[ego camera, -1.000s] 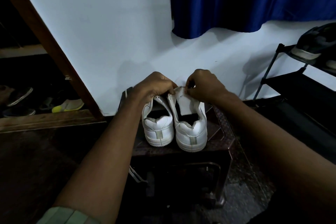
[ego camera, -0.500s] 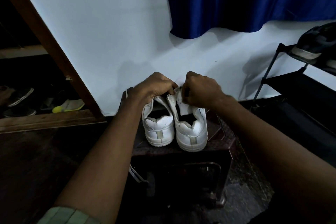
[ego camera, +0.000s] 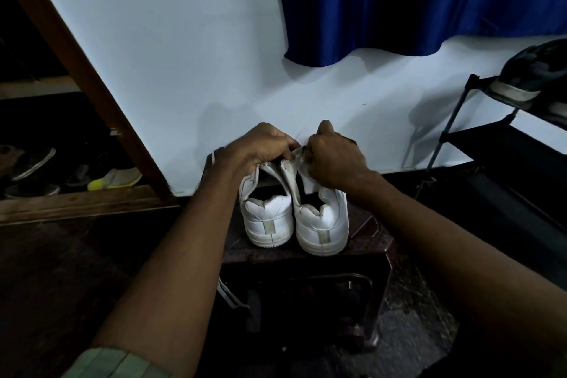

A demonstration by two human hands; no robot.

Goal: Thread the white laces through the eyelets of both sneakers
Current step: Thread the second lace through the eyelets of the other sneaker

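Two white leather low-top sneakers [ego camera: 294, 218] sit heels toward camera, centre frame, on a dark brown plastic stool [ego camera: 372, 242]. Left hand [ego camera: 257, 147] curls over the upper flaps; right hand [ego camera: 333, 156] is curled round the right shoe's eyelet flap. Whether either pinches lace, can't tell. A loose white flat lace [ego camera: 225, 291] dangles lower left of the stool. Risk: dim light and hidden eyelets, so a skipped hole; a tug could tip the shoes off.

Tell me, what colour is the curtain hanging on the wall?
The curtain is deep blue, seen best in the head view, above the white sneakers.
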